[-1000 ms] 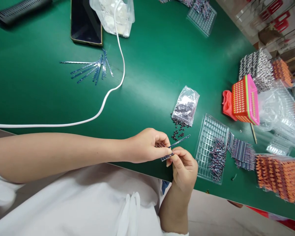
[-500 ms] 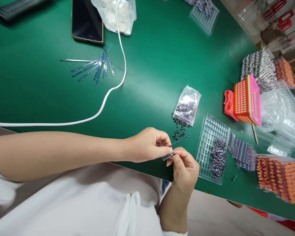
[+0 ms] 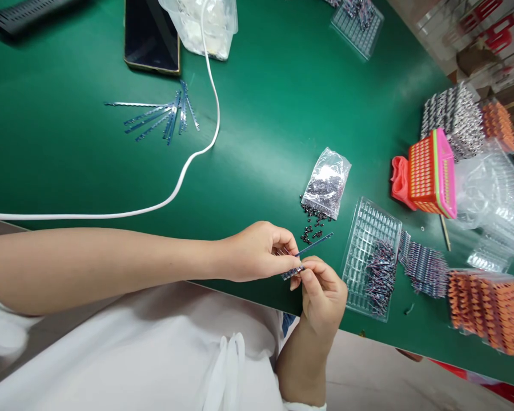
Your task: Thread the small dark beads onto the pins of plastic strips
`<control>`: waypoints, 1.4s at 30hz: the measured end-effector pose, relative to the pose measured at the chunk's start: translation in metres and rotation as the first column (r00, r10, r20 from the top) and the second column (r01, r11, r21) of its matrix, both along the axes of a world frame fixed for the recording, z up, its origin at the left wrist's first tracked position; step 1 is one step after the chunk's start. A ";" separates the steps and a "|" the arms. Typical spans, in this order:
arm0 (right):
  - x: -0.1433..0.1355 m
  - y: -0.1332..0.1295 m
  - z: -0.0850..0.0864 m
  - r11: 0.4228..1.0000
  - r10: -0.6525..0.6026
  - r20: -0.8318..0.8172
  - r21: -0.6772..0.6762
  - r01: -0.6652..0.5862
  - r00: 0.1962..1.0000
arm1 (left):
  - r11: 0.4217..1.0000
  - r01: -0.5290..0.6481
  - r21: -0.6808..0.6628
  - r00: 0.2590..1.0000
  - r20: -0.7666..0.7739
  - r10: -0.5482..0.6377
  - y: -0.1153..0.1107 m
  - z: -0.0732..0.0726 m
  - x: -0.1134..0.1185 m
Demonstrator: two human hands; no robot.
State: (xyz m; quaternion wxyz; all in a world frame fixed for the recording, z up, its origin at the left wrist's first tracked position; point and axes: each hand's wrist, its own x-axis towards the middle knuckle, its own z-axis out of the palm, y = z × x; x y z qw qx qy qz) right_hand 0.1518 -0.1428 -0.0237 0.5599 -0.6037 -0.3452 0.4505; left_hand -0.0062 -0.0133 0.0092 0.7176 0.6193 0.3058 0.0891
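Your left hand (image 3: 259,254), nearly closed: dark strip (image 3: 292,273), held. Your right hand (image 3: 323,294), pinched: same strip's end. On the worktop (image 3: 261,171): bag (image 3: 326,184), beads (image 3: 317,234).

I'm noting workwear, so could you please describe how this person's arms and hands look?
The left grip and right grip are bare, with no gloves, rings or bracelets visible. A loose white sleeve leaves the left forearm uncovered; on the right, only a white sleeve edge shows.

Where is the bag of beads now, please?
In the head view, the bag lies right of centre, beside loose beads, left of the nearer tray.
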 end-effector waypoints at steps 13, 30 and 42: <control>0.004 0.000 -0.002 0.999 0.029 -0.047 -0.031 -0.030 0.998 | 0.998 0.062 -0.023 0.998 0.009 -0.061 0.002 -0.001 0.000; 0.008 0.000 -0.002 0.994 0.111 -0.102 0.022 -0.109 0.989 | 0.992 0.117 0.049 0.993 -0.024 -0.116 0.001 0.001 -0.001; 0.008 0.000 -0.003 0.993 0.117 -0.080 0.033 -0.115 0.990 | 0.990 0.116 0.079 0.993 -0.016 -0.115 -0.001 -0.004 0.000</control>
